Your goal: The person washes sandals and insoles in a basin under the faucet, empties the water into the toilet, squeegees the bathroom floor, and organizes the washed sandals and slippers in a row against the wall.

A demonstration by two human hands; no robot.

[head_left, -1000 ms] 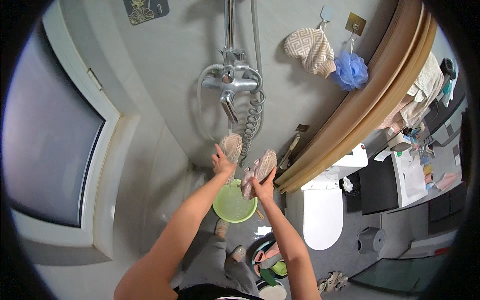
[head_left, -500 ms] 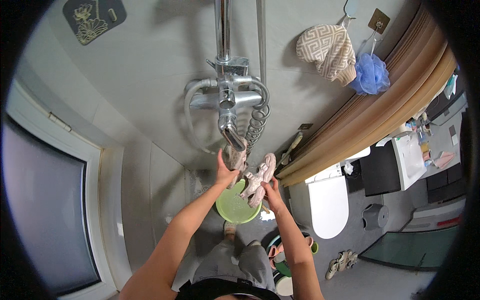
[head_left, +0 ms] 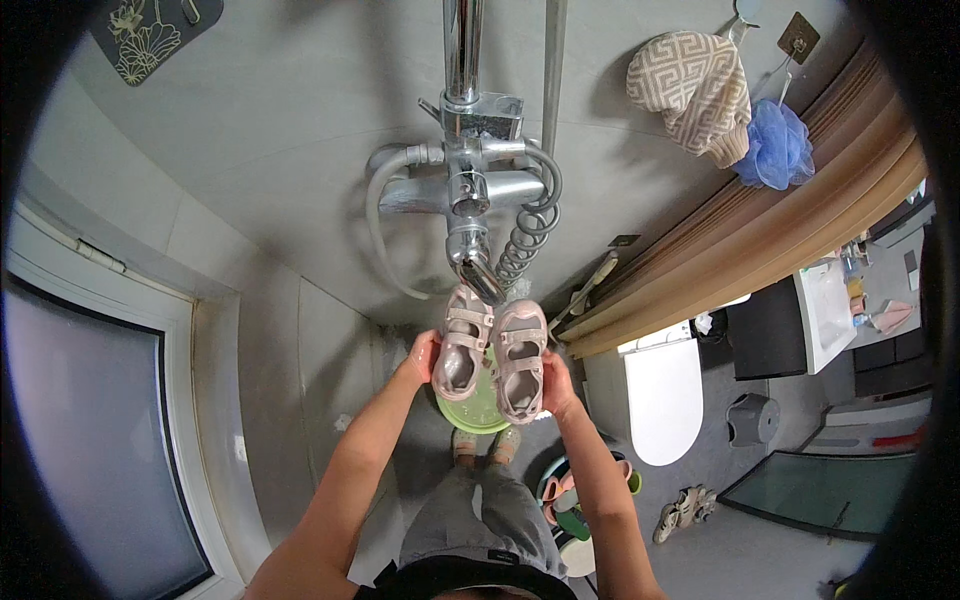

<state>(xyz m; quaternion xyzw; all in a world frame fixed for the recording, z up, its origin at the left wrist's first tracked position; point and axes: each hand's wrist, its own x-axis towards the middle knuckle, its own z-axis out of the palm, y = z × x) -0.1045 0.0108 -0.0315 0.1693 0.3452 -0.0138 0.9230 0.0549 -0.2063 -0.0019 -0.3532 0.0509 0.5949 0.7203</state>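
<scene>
Two pale pink sandals, with straps across the top, are held side by side under the chrome spout (head_left: 480, 278) of a shower mixer. My left hand (head_left: 424, 357) grips the left sandal (head_left: 463, 345) by its outer side. The right sandal (head_left: 521, 365) is in my right hand (head_left: 556, 382), whose fingers are partly hidden behind it. Both sandals show their open tops, toes toward the wall. Below them a light green basin (head_left: 474, 413) stands on the floor, mostly covered by the sandals.
A chrome mixer body (head_left: 468, 190) with a coiled hose (head_left: 530, 240) is on the wall ahead. To the right hang a tan curtain (head_left: 760, 265), a patterned cap (head_left: 690, 90) and a blue bath puff (head_left: 778, 145). A white toilet (head_left: 665, 400) and a grey stool (head_left: 752, 420) stand beyond.
Both sandals have turned so their open tops face up, and they now sit side by side beneath the spout. The right one has swung from a slant to nearly straight.
</scene>
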